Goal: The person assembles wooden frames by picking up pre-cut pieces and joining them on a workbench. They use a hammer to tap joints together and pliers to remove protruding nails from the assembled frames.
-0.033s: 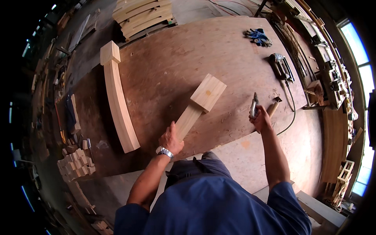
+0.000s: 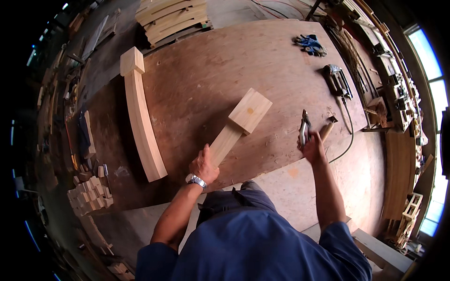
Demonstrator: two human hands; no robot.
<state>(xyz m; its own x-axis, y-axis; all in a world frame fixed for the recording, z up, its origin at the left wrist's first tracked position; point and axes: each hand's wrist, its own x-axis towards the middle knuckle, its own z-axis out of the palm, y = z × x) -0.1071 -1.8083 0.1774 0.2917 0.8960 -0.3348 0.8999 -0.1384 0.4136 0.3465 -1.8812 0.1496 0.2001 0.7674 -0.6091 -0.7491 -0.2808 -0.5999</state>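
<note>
My left hand (image 2: 205, 167), with a silver watch at its wrist, grips the near end of a pale wooden post (image 2: 227, 139). A square block (image 2: 251, 111) with a round, darker spot forms the post's far end. My right hand (image 2: 312, 146) is closed round a slim silver metal hand tool (image 2: 303, 129) whose exact kind I cannot make out. Just right of that hand lies a wooden-handled tool (image 2: 328, 130) with a dark blade. To the left, a long, slightly curved post (image 2: 140, 124) with a similar block head lies apart from both hands.
The worktable (image 2: 187, 103) carries blue gloves (image 2: 310, 45) at the far right and a corded power tool (image 2: 337, 80) below them. Its cord (image 2: 350, 133) curves toward the near edge. Small wood blocks (image 2: 91, 195) are piled at the left; curved boards (image 2: 171, 21) are stacked beyond the table.
The metal tool in my right hand has turned slightly, and its tip stands a little further left. My left hand keeps its grip on the post.
</note>
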